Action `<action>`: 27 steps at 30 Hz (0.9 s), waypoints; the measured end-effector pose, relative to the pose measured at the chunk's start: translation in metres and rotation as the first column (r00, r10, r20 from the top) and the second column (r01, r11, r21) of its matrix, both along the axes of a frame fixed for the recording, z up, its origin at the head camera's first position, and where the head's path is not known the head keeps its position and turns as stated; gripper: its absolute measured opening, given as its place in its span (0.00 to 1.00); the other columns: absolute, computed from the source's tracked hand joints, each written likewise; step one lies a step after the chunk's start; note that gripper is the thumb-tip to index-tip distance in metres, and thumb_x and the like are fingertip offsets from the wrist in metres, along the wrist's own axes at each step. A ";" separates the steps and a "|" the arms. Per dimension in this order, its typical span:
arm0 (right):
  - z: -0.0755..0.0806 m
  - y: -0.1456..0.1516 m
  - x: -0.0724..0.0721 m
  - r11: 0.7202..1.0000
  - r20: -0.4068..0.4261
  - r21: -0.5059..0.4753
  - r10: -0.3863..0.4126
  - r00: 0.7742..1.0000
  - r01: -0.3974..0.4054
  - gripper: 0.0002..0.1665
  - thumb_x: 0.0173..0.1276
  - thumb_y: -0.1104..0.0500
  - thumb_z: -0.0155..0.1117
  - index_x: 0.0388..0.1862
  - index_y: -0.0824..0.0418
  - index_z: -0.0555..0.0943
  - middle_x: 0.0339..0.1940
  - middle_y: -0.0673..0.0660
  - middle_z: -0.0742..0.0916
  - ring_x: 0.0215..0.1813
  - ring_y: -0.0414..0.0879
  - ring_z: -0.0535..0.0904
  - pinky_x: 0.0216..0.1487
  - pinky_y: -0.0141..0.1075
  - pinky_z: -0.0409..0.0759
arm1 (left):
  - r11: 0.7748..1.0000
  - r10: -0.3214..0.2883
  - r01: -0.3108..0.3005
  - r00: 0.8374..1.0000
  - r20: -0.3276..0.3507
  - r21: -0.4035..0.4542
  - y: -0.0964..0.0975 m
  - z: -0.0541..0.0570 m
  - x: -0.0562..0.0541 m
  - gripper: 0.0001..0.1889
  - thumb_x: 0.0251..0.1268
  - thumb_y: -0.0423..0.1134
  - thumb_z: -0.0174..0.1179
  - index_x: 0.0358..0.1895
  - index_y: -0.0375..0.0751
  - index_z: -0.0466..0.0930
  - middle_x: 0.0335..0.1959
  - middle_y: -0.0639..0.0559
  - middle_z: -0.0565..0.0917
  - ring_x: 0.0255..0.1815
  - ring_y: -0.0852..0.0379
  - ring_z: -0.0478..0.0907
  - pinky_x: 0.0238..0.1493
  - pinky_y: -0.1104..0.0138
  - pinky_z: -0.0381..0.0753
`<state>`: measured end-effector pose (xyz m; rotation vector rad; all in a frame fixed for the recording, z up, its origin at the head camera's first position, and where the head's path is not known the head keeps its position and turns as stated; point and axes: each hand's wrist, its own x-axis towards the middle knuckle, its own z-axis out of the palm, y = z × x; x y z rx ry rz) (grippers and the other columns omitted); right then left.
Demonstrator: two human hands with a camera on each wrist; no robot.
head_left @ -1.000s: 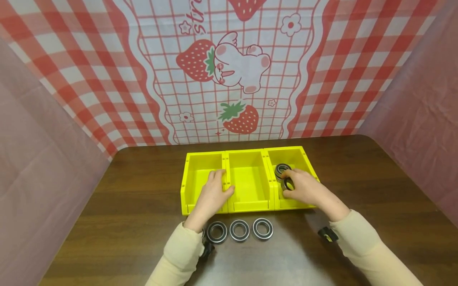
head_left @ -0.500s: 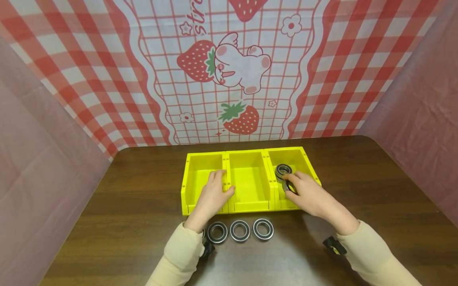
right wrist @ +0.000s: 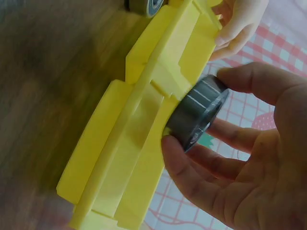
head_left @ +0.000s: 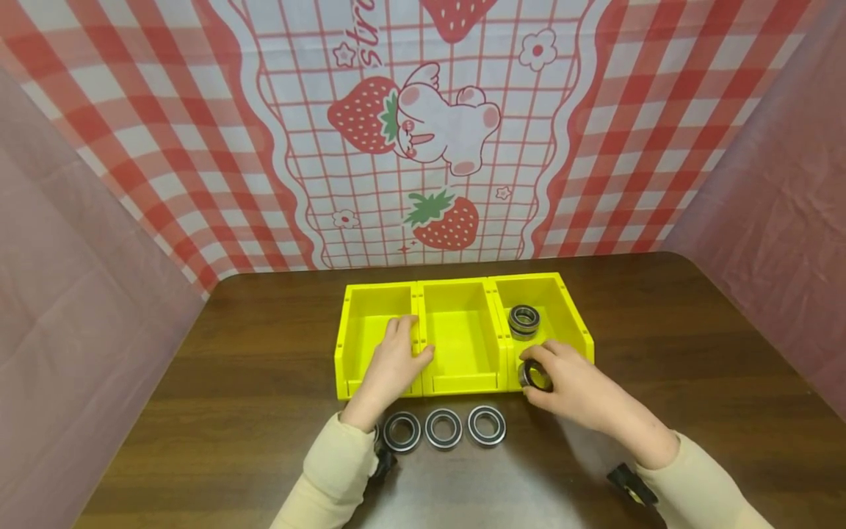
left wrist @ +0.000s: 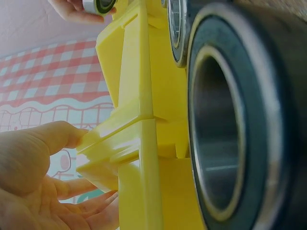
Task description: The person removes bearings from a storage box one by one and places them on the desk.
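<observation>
My right hand (head_left: 571, 386) pinches a ball bearing (head_left: 534, 375) between thumb and fingers, over the front part of the right-hand yellow bin (head_left: 573, 308). The right wrist view shows this bearing (right wrist: 197, 111) tilted, its dark outer rim between thumb and fingertips. Further back in the same bin, other bearings (head_left: 524, 322) lie stacked. My left hand (head_left: 391, 364) grips the wall between the left bin (head_left: 360, 330) and the middle bin (head_left: 459, 330). From the left wrist, the thumb (left wrist: 62, 135) is on one side of that wall, with the fingers at the other.
In front of the bins, bearings lie in a row on the brown table (head_left: 264, 411): a left one (head_left: 401, 431), a middle one (head_left: 443, 429) and a right one (head_left: 486, 426). Another is mostly hidden by the left wrist. A checked strawberry cloth (head_left: 436, 147) hangs behind.
My right hand has drawn its bearing toward the front of the right bin, away from the stacked bearings, which now show fully. The left hand has stayed in place.
</observation>
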<state>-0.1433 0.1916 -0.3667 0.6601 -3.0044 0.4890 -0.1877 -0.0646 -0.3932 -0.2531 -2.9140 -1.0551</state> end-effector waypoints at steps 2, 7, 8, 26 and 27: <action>0.000 -0.001 0.003 1.000 0.000 0.004 0.026 1.000 -0.026 0.24 0.49 0.54 0.69 0.44 0.62 0.77 0.34 0.53 0.77 0.34 0.42 0.70 0.36 0.37 0.72 | 1.000 0.000 0.000 1.000 -0.002 0.000 0.000 0.000 0.000 0.28 0.58 0.46 0.57 0.60 0.36 0.63 0.54 0.39 0.69 0.30 0.50 0.71 0.39 0.58 0.75; -0.004 -0.001 0.011 0.997 0.012 0.001 0.073 0.997 -0.073 0.23 0.45 0.55 0.71 0.42 0.58 0.78 0.35 0.51 0.78 0.35 0.42 0.71 0.36 0.38 0.73 | 1.000 0.002 -0.002 1.000 -0.005 -0.001 0.000 -0.001 0.000 0.28 0.58 0.46 0.58 0.60 0.36 0.64 0.53 0.39 0.69 0.31 0.49 0.72 0.40 0.57 0.75; -0.005 -0.001 0.012 0.997 0.012 0.001 0.077 0.997 -0.077 0.23 0.45 0.55 0.72 0.42 0.58 0.78 0.35 0.51 0.78 0.35 0.42 0.71 0.36 0.38 0.73 | 1.000 0.003 -0.003 1.000 -0.006 -0.002 0.000 -0.001 0.000 0.28 0.58 0.46 0.58 0.60 0.36 0.64 0.53 0.39 0.69 0.32 0.49 0.72 0.41 0.57 0.75; -0.024 -0.009 0.020 0.981 0.027 0.022 0.190 0.981 -0.191 0.21 0.40 0.59 0.72 0.37 0.60 0.79 0.31 0.50 0.76 0.33 0.41 0.70 0.32 0.34 0.71 | 1.000 -0.002 0.002 1.000 -0.011 -0.006 0.000 -0.002 -0.001 0.28 0.58 0.46 0.57 0.60 0.36 0.63 0.54 0.39 0.69 0.32 0.48 0.73 0.42 0.56 0.75; -0.025 -0.010 0.020 0.981 0.031 0.025 0.191 0.981 -0.192 0.21 0.41 0.59 0.72 0.38 0.60 0.79 0.31 0.50 0.76 0.33 0.41 0.70 0.32 0.34 0.71 | 1.000 -0.003 0.003 1.000 -0.011 -0.004 0.000 -0.002 0.000 0.28 0.58 0.45 0.57 0.60 0.36 0.63 0.54 0.39 0.69 0.33 0.48 0.73 0.42 0.56 0.75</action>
